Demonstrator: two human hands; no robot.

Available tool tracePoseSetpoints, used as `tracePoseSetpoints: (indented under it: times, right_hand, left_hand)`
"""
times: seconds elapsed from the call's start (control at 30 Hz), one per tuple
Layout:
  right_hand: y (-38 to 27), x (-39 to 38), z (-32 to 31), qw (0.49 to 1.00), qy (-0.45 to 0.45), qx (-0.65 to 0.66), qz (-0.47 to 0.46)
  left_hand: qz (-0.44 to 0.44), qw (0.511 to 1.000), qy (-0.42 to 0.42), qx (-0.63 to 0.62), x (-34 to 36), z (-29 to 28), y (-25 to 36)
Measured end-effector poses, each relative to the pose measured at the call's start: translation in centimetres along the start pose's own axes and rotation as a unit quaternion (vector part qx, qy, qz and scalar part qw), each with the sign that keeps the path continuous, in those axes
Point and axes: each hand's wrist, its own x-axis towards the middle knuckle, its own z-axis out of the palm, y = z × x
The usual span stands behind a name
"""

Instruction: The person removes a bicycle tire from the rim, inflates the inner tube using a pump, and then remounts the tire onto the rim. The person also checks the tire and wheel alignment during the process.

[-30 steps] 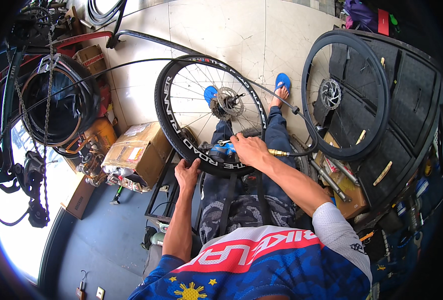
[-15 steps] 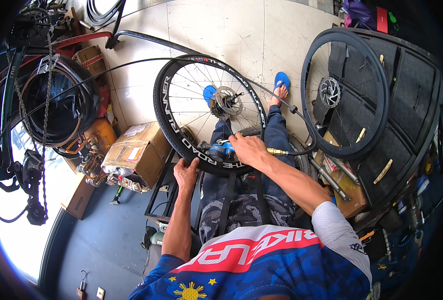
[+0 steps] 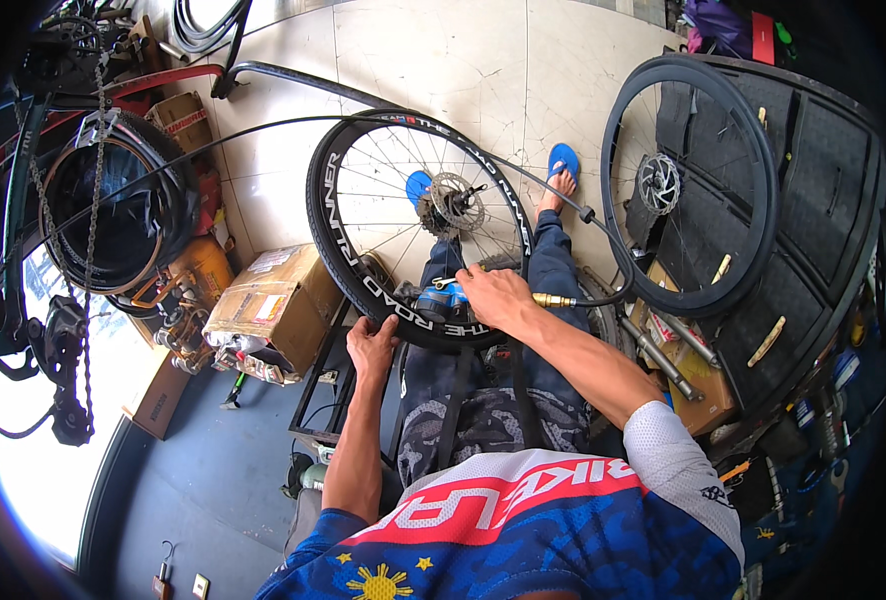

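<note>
A bicycle wheel (image 3: 335,215) with a black tyre and white-lettered rim is propped upright against my legs, its disc rotor (image 3: 471,213) facing up at me. My left hand (image 3: 371,346) is closed on the wheel's lower left edge, thumb over the tyre. At the bottom of the rim, my right hand (image 3: 495,298) wraps round a blue tyre inflator (image 3: 439,299) with a round gauge. A brass fitting (image 3: 553,301) joins the inflator to a black air hose (image 3: 618,285). The inflator's tip and the valve are hidden.
A second wheel (image 3: 613,205) leans on a black cabinet (image 3: 818,190) at right. To the left are a cardboard box (image 3: 275,305), a hanging chain and derailleur (image 3: 66,345), and stacked tyres (image 3: 53,220). The hose crosses the pale tiled floor (image 3: 443,60).
</note>
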Motion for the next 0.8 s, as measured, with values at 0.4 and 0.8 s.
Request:
tracePoseSetpoints:
  times: [0.4, 0.8]
  right_hand:
    - [-0.08, 0.2, -0.24, 1.0, -0.009, -0.003, 0.0]
    - [-0.08, 0.33, -0.25, 1.0, -0.001, -0.01, -0.009]
  left_hand:
    - [-0.002, 1.0, 0.0, 0.001, 0.23, -0.18, -0.52]
    - [0.027, 0.999, 0.03, -0.008, -0.12, 0.03, -0.19]
